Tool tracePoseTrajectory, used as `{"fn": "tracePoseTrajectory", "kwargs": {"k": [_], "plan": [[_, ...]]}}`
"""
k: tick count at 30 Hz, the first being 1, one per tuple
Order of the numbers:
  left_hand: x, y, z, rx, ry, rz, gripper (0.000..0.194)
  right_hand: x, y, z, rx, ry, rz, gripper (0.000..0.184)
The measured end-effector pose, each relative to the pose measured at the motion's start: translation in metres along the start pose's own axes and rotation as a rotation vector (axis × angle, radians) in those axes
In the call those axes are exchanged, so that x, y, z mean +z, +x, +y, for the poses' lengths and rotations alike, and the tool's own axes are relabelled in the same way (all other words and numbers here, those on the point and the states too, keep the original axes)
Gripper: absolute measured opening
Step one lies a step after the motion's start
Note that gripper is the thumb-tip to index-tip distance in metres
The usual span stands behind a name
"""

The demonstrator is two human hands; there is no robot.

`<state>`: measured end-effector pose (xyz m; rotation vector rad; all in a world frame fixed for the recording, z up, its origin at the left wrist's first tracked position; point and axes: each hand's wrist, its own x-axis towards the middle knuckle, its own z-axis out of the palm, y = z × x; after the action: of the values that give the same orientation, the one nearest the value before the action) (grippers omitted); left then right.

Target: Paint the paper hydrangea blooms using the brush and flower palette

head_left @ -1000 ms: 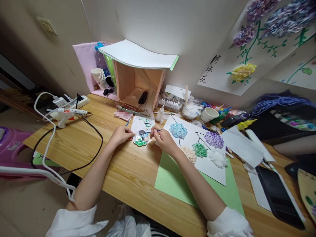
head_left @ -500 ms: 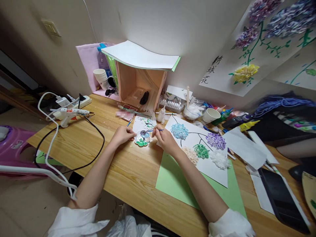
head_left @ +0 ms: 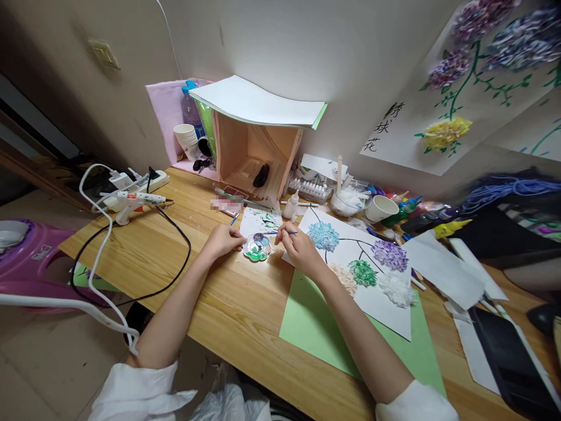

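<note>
My left hand (head_left: pixel 225 241) is closed at the left rim of a small flower-shaped paint palette (head_left: pixel 256 255), which has green and dark paint in its wells. A thin blue-handled stick (head_left: pixel 234 219), perhaps a second brush, pokes out above that hand; whether the fingers grip it is unclear. In my right hand (head_left: pixel 294 244), pinched fingers hold a slim blue paintbrush (head_left: pixel 291 233), its tip over the palette. Beneath my right forearm lies a white sheet (head_left: pixel 390 318) bearing several textured blossoms, among them a light blue flower (head_left: pixel 323 235) and a green flower (head_left: pixel 363 273).
A paint-stained paper (head_left: pixel 263 217) lies behind the palette. Nearby stand a small white bottle (head_left: pixel 291 206), a bowl with a stick (head_left: pixel 347 202) and a paper cup (head_left: pixel 381 209). A glue gun (head_left: pixel 129 204) with cables is at left, a black phone (head_left: pixel 511 356) at right. Green paper (head_left: pixel 315 333) underlies the sheet.
The whole view has shifted slightly, so things appear a little further right. Both hands keep their holds, and the brush tip stays over the palette.
</note>
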<state>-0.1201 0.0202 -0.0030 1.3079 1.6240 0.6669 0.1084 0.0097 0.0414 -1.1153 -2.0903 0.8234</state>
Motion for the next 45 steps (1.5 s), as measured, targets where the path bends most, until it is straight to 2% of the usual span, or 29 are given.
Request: {"fn": "tracePoseTrajectory", "kwargs": {"k": [3, 7, 10, 14, 21, 26, 30, 33, 37, 42, 45], "plan": [[0.000, 0.001, -0.002, 0.008, 0.001, -0.001, 0.014, -0.002, 0.000, -0.001, 0.020, 0.007, -0.063, 0.023], [0.000, 0.001, -0.002, 0.007, 0.003, -0.003, 0.015, -0.003, -0.001, -0.001, 0.023, 0.003, 0.000, 0.021], [0.000, 0.001, -0.002, 0.012, 0.008, -0.005, 0.016, -0.002, -0.001, -0.001, 0.019, 0.014, -0.030, 0.020], [-0.001, 0.001, -0.003, 0.021, 0.019, -0.004, 0.016, 0.000, -0.001, -0.003, 0.018, 0.010, 0.006, 0.018], [-0.001, 0.003, -0.005, 0.033, 0.045, -0.002, 0.017, -0.001, -0.001, -0.005, 0.029, 0.003, 0.003, 0.018], [-0.001, 0.003, -0.004, 0.022, 0.059, -0.004, 0.018, -0.004, 0.000, -0.004, 0.074, 0.028, -0.049, 0.023], [-0.001, 0.002, -0.004, 0.012, 0.063, -0.002, 0.018, -0.003, 0.000, -0.002, 0.080, 0.085, -0.015, 0.028], [-0.001, 0.002, -0.003, 0.007, 0.063, -0.001, 0.018, 0.000, 0.002, 0.005, 0.152, 0.107, 0.002, 0.032], [-0.001, 0.001, -0.003, 0.005, 0.054, -0.007, 0.017, 0.001, 0.005, 0.015, 0.242, 0.174, 0.103, 0.034], [-0.001, 0.002, -0.004, 0.017, 0.055, -0.003, 0.018, -0.004, 0.006, 0.013, 0.187, 0.270, 0.177, 0.038], [-0.001, 0.002, -0.004, 0.021, 0.060, -0.001, 0.019, -0.002, 0.006, 0.011, 0.176, 0.296, 0.170, 0.040]]}}
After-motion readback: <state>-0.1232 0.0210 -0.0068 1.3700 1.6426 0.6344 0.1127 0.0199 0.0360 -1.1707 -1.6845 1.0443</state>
